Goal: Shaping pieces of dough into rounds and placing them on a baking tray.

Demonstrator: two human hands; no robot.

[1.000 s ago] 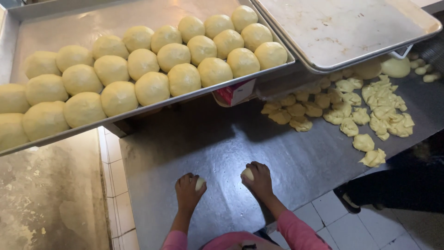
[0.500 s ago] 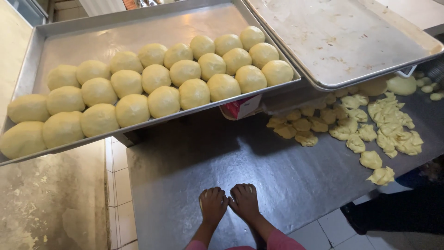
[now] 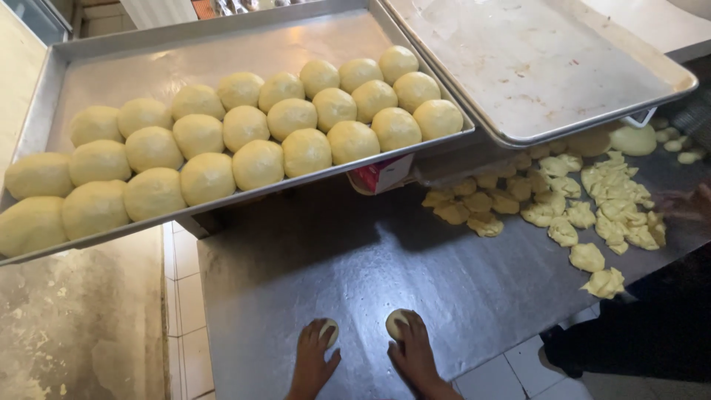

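Steel table: both hands cupped over small pale round dough balls.

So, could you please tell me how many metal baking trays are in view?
2: one tray on the left, holding rows of dough balls, and the other tray at the upper right, beside it.

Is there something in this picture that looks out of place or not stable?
Yes. The tray of dough balls sticks out past the table edge, over the tiled floor, propped on a small red and white box. It looks tilted. The left hand and right hand each press a small dough piece.
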